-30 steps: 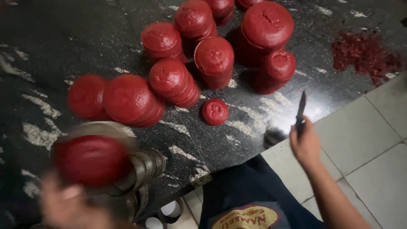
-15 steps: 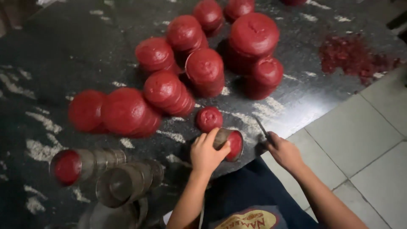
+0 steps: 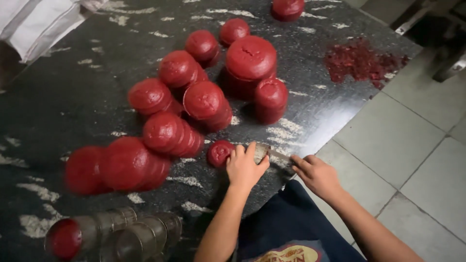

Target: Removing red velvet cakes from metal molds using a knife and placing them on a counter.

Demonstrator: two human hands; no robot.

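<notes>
Black stone desk (image 3: 58,102), polished and veined with white, carries glossy red discs, stacked in leaning rolls and squat towers around the centre. At 5 o'clock of the stacks the left hand (image 3: 244,167) curls over a small metal-rimmed cylinder mould (image 3: 260,151), fingers closed on it, touching a single red disc (image 3: 220,153) lying flat at its 9 o'clock. The right hand (image 3: 318,175) pinches a thin knife (image 3: 280,156) whose blade meets the mould. Crumbly red scraps (image 3: 361,60) lie at 2 o'clock. Clear nested moulds (image 3: 124,233) rest at 7 o'clock. Pale floor tiles (image 3: 412,145) lie right.
</notes>
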